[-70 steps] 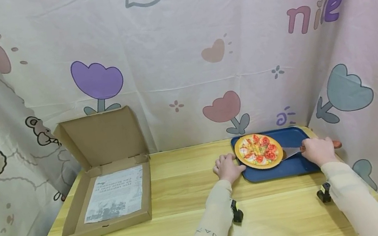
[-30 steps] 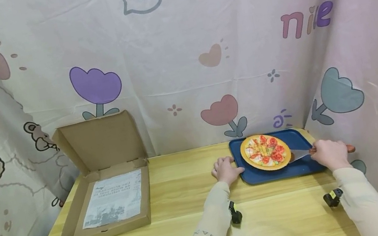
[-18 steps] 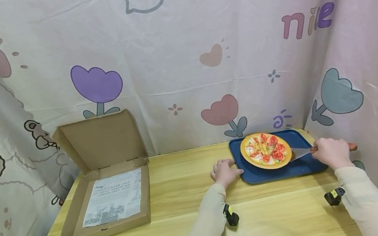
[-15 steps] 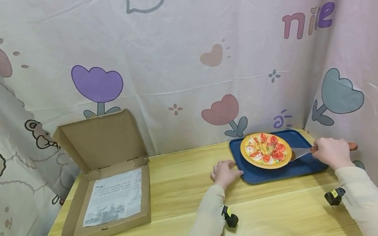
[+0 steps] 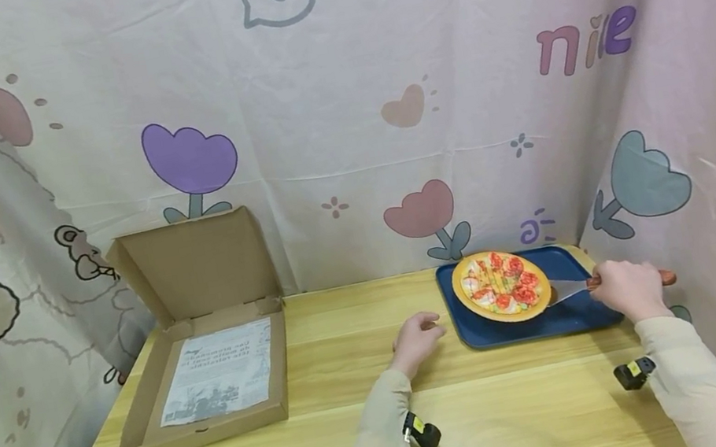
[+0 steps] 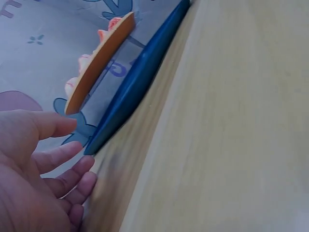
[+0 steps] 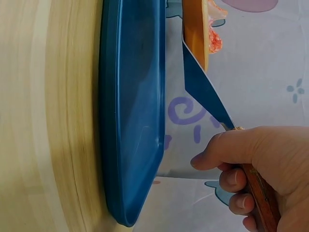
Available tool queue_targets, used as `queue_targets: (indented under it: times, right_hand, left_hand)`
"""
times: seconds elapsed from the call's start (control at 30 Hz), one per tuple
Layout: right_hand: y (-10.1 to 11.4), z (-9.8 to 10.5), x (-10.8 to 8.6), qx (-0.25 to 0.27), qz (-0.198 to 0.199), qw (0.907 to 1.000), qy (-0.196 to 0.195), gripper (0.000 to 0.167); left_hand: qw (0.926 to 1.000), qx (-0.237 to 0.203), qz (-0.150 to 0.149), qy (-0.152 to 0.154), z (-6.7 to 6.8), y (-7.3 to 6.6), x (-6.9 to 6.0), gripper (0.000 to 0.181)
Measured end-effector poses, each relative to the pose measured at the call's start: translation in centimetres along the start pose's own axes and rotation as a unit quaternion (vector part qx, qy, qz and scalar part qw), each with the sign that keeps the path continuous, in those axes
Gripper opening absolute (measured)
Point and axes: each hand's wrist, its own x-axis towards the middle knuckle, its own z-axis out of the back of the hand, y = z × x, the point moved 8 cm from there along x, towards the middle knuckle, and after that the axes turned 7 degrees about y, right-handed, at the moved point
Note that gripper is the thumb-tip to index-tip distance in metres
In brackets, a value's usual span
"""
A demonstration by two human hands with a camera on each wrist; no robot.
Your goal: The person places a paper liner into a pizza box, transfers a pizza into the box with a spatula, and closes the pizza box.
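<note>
My right hand (image 5: 631,289) grips the wooden handle (image 7: 262,198) of a metal spatula, whose blade (image 7: 203,87) lies under a round toy pizza (image 5: 502,286). In both wrist views the pizza (image 6: 99,65) is held up off the blue tray (image 7: 140,96), with a gap between them. My left hand (image 5: 417,342) is just left of the tray (image 5: 529,339) and holds nothing. Its fingers are loosely bent, near the tray's end (image 6: 133,89) in the left wrist view.
An open cardboard box (image 5: 204,434) with a printed sheet (image 5: 218,369) inside stands at the left of the wooden table (image 5: 339,322), its lid (image 5: 200,267) raised against the patterned curtain (image 5: 308,104). The curtain also runs along the right side.
My left hand has come away from the tray's left edge, moving left and nearer to me. Since the earliest frame, the spatula and pizza have shifted slightly right; my right hand keeps its grip.
</note>
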Motion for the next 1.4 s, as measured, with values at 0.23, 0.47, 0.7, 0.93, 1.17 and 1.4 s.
queue_targets:
  times: [0.23,0.47,0.7,0.93,1.17,1.4]
  right_hand:
    - [0.6,0.3,0.1,0.005,0.009,0.9999,-0.006,0.018]
    - [1.5,0.6,0.4,-0.001,0.016,0.9998,-0.013,0.016]
    - [2.6,0.8,0.2,-0.004,0.023,0.9995,-0.022,0.016]
    - [4.1,0.8,0.2,-0.007,0.038,0.9985,-0.039,0.022]
    - [5.3,0.9,0.3,-0.01,0.048,0.9977,-0.047,0.02]
    - [6.4,0.9,0.7,-0.001,0.051,0.9979,-0.04,0.019]
  left_hand:
    - [0.9978,-0.062,-0.02,0.01,1.4,0.1,-1.3,0.032]
    - [0.9971,-0.068,-0.033,-0.012,3.8,0.0,-2.6,0.032]
    - [0.9973,-0.059,-0.041,-0.017,5.7,-0.1,-4.0,0.031]
    - [0.9978,-0.048,-0.04,-0.022,7.7,0.1,-5.2,0.03]
    - [0.9976,-0.028,-0.046,-0.043,10.6,0.2,-6.8,0.025]
    - [0.9962,-0.016,-0.053,-0.068,14.0,0.1,-8.7,0.024]
